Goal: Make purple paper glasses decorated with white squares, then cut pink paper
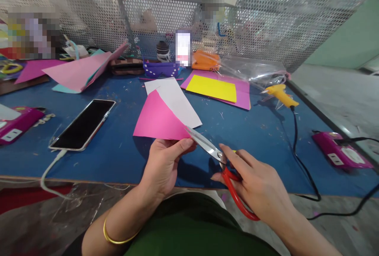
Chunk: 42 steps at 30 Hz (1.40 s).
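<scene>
My left hand [166,161] pinches the near right corner of a pink sheet of paper [158,118], which is held up above the table and has a curved upper right edge. In my right hand [251,173] are scissors [207,143] with red handles. Their blades point up and left, and the tips meet the paper's edge close to my left thumb. A white sheet of paper [179,100] lies on the table behind the pink one and is partly covered by it. Whether the blades are closed on the paper, I cannot tell.
On the blue table [124,157] a phone [84,126] with a white cable lies left. Yellow paper [211,88] rests on purple sheets behind. A yellow glue gun [281,95] and a magenta power strip [340,151] are right. A perforated metal screen [166,11] stands at the back.
</scene>
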Available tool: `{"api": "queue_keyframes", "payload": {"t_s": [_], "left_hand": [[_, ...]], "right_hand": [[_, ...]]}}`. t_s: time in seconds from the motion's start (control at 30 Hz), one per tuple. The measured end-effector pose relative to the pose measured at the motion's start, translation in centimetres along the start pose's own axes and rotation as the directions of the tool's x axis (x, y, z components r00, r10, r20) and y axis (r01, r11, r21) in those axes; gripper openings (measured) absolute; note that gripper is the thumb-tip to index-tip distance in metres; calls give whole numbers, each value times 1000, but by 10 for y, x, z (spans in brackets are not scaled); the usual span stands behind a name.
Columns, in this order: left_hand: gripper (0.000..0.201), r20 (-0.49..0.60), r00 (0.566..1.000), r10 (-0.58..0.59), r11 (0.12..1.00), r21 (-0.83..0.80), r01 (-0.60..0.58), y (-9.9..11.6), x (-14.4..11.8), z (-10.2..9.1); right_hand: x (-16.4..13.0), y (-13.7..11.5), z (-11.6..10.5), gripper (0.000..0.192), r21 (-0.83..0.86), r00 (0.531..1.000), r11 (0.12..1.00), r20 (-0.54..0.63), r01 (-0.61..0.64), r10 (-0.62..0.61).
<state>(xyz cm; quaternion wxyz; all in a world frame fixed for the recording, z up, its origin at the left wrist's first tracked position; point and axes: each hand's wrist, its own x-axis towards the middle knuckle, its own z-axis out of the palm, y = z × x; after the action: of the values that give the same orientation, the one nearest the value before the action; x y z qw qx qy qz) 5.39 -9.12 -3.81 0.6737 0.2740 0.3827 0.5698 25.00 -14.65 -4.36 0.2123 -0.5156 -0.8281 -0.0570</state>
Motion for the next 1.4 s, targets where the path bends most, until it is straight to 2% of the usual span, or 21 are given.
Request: {"api": "queue_keyframes", "payload": {"t_s": [0.17,0.3,0.53,0.83,1.03,1.4], "left_hand": [[12,-36,999,-3,988,-157,-3,2,3,-2],[13,-88,996,-14,990,-143,1,3,4,-1],[16,-168,984,52,997,-52,-62,3,-1,2],[15,-166,982,88,995,53,-80,-2,-3,0],[13,-158,984,82,996,53,-74,-2,-2,2],[17,-152,987,57,998,23,-54,-2,-1,1]], "right_hand": [[-1,1,1,58,7,1000,1000,-21,-6,7],[-2,0,1,59,-4,999,1000,-40,-12,12],[-1,-3,-2,55,61,996,995,-18,-84,85],[-2,-3,-5,59,19,996,996,-15,-86,86],[-1,-1,-1,60,38,998,998,-29,-54,55],[-3,-1,-1,50,83,999,996,-1,-44,44]]}}
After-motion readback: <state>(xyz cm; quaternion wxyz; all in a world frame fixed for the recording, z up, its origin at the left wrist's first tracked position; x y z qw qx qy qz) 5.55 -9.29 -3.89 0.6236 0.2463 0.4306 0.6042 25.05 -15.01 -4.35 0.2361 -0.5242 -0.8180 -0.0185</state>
